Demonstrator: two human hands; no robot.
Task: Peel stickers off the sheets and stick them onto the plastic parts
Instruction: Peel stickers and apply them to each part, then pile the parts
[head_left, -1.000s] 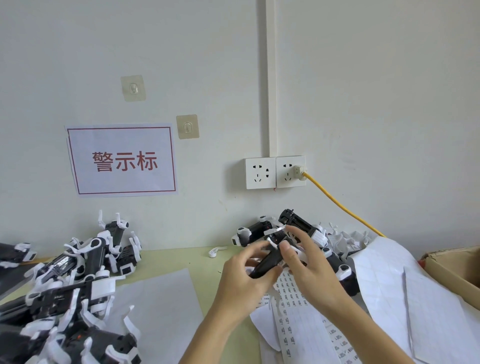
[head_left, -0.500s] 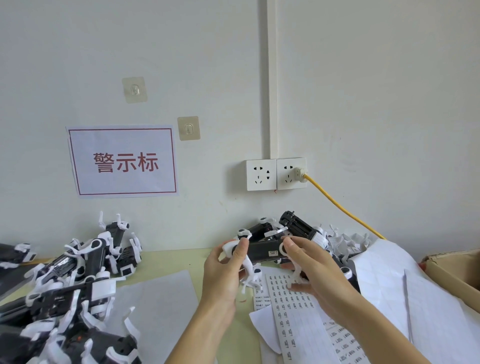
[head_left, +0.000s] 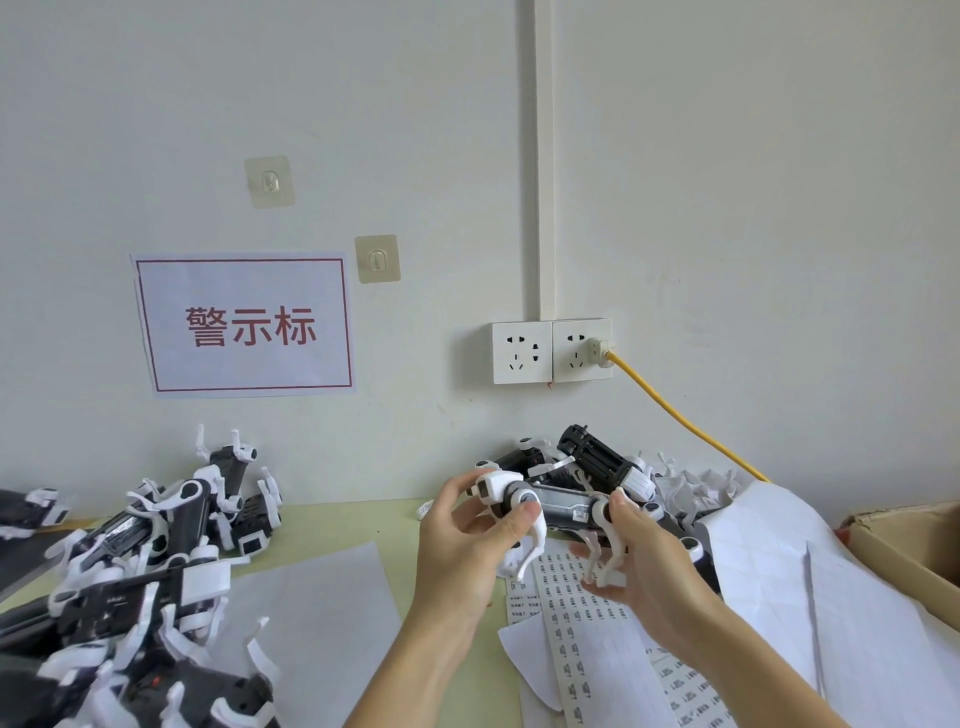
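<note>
A black and white plastic part (head_left: 558, 510) with white legs is held level above the table between both hands. My left hand (head_left: 470, 545) grips its white left end with thumb and fingers. My right hand (head_left: 644, 561) grips its right end at the white legs. A small white sticker shows on the part's black body near my right thumb. Below the hands lies a sticker sheet (head_left: 576, 613) with rows of small printed labels. More plastic parts (head_left: 602, 460) lie piled behind the hands against the wall.
A large heap of black and white parts (head_left: 135, 561) fills the left of the table. Blank backing sheets (head_left: 779, 566) lie at the right, a white sheet (head_left: 322, 613) in the middle. A cardboard box (head_left: 909, 540) stands far right. A yellow cable (head_left: 675, 415) runs from the wall socket.
The part has gone from tilted and close between both hands to level and stretched between them. My left hand shifted left to its white end, and both hands rose slightly.
</note>
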